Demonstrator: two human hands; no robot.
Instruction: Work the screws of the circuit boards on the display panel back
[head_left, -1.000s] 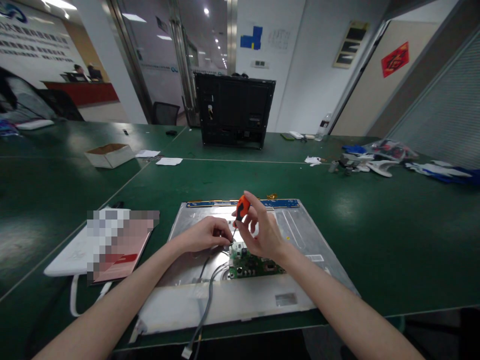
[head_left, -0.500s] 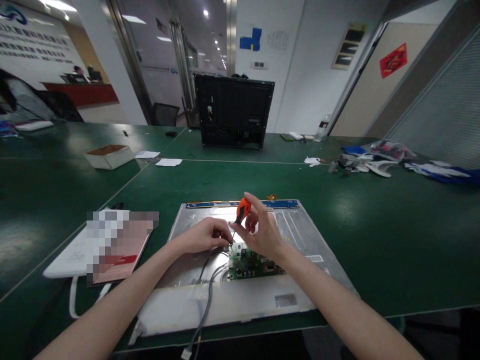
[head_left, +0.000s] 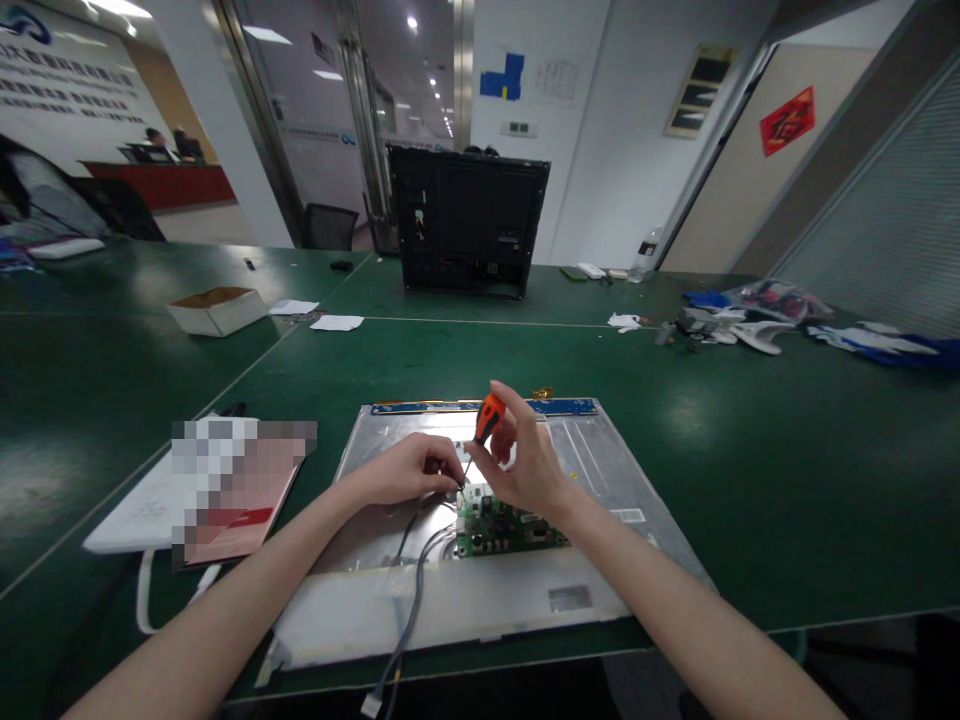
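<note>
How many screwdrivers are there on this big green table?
1. The orange-and-black screwdriver is in the right hand, slanting down toward the green circuit board, close to the left hand's fingertips. Others might be hidden in the clutter at right.

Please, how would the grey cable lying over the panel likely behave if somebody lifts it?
The grey cable is probably floppy, since it bends in loose curves over the panel. Its white plug may swing, because it sticks out past the panel's near edge. Lifting might tug the green board, which the cable seems to reach.
</note>
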